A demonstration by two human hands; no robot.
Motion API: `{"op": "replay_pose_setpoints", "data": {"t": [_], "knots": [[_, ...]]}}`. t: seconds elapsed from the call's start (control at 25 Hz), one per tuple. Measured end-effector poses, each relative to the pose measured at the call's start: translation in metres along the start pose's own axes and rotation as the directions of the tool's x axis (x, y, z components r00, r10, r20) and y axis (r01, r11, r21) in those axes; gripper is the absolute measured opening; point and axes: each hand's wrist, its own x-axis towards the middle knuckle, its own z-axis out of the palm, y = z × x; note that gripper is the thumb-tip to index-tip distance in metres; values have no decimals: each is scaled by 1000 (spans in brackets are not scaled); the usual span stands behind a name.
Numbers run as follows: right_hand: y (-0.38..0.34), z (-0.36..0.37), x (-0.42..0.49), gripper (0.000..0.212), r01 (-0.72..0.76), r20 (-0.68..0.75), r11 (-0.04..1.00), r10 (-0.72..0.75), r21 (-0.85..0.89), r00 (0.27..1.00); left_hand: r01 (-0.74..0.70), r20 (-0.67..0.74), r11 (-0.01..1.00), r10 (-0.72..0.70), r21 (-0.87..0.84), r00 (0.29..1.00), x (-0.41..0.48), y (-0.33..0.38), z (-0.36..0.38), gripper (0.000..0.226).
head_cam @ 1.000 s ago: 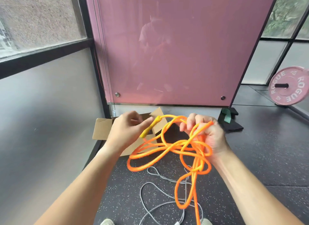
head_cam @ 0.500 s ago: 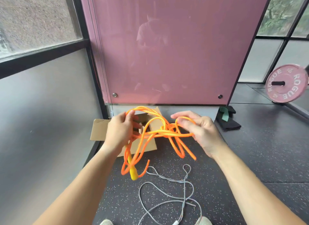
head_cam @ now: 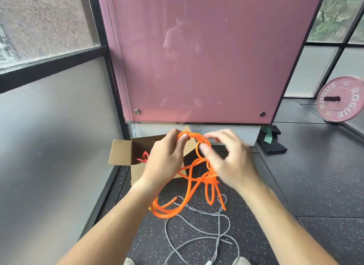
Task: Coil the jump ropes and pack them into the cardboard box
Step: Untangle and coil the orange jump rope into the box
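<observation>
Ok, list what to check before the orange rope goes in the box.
1. Left hand grips the orange rope: ok, its fingers curl round the top loop.
2. Right hand has a firm hold: cannot tell, it is blurred, with its fingers at a loop.
3. Rope coiled neatly: not ok, loose uneven loops hang down and cross in a tangle.
4. Box open: ok, its flaps are spread, and red strands lie inside.
5. Grey rope clear of the orange one: cannot tell, it lies on the floor right under the hanging loops.
</observation>
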Motion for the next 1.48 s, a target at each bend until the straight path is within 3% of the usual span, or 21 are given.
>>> {"op": "replay_pose_setpoints", "data": {"t": [0.12, 0.2, 0.32, 0.4, 0.48, 0.56, 0.64, 0.72, 0.8, 0.84, 0.92, 0.96, 1.04, 1.08, 1.12, 1.16, 1.2, 1.28, 1.32, 1.4, 1.48], "knots": [[2, 20, 1, 15, 101, -83, 993, -106, -62, 991, 140, 100, 971, -123, -196, 987, -2, 6, 0, 34], [5, 18, 5, 4, 146, -89, 985, -154, -89, 984, 326, 239, 859, -246, -395, 939, 0, 9, -6, 32], [4, 12, 4, 1, 253, 135, 967, -249, -16, 959, 551, 368, 680, -414, -483, 833, 7, 6, -16, 32], [-2, 11, -4, 2, 276, 303, 960, -278, 48, 912, 577, 297, 698, -495, -423, 816, 10, -5, -14, 36], [-7, 7, -8, 5, 212, 402, 969, -245, 127, 882, 511, 76, 834, -507, -209, 859, 13, -19, -16, 39], [-11, 3, -6, 7, 35, 339, 961, -130, 273, 932, 457, -152, 889, -457, -36, 877, 19, -33, -29, 40], [-10, 3, 3, 12, -211, 94, 829, 190, 517, 977, 462, -235, 884, -465, -70, 854, 24, -43, -42, 38], [-6, 4, 14, 14, -364, -64, 580, 587, 729, 807, 470, -196, 863, -501, -187, 843, 24, -43, -43, 34], [0, 2, 24, 20, -340, -131, 404, 785, 849, 605, 466, -71, 765, -549, -445, 833, 23, -31, -36, 31], [2, -2, 27, 24, -275, -144, 331, 834, 903, 532, 449, 3, 660, -561, -603, 828, 23, -23, -34, 30], [7, -12, 32, 27, -200, -111, 229, 874, 953, 473, 372, 113, 461, -496, -806, 861, 22, -5, -35, 28], [10, -15, 33, 27, -249, -86, 226, 878, 942, 472, 337, 140, 410, -440, -848, 887, 20, -1, -36, 28], [15, -17, 28, 28, -426, -144, 407, 838, 808, 526, 300, 140, 462, -349, -835, 927, 16, 4, -37, 27], [16, -15, 24, 28, -467, -226, 581, 755, 667, 616, 291, 128, 538, -320, -791, 939, 13, 6, -36, 27], [13, -11, 16, 26, -436, -288, 774, 594, 458, 751, 280, 115, 604, -298, -746, 948, 11, 9, -32, 27], [10, -5, 8, 26, -314, -273, 929, 360, 196, 892, 266, 97, 648, -286, -714, 953, 9, 12, -28, 27], [7, 4, 0, 26, -127, -170, 989, 113, -77, 979, 251, 72, 667, -285, -701, 956, 9, 16, -26, 27], [0, 22, -11, 34, 189, 53, 884, -185, -428, 981, 238, 20, 647, -325, -724, 946, 11, 18, -26, 28], [-2, 29, -13, 36, 249, 70, 862, -244, -441, 967, 246, -4, 633, -366, -734, 931, 14, 14, -29, 29], [-2, 31, -9, 30, 257, -1, 931, -266, -257, 964, 316, -41, 628, -487, -711, 872, 18, 0, -41, 29], [4, 25, 0, 25, 74, 20, 989, -77, 128, 997, 432, -31, 620, -593, -656, 805, 20, -14, -51, 29]]}}
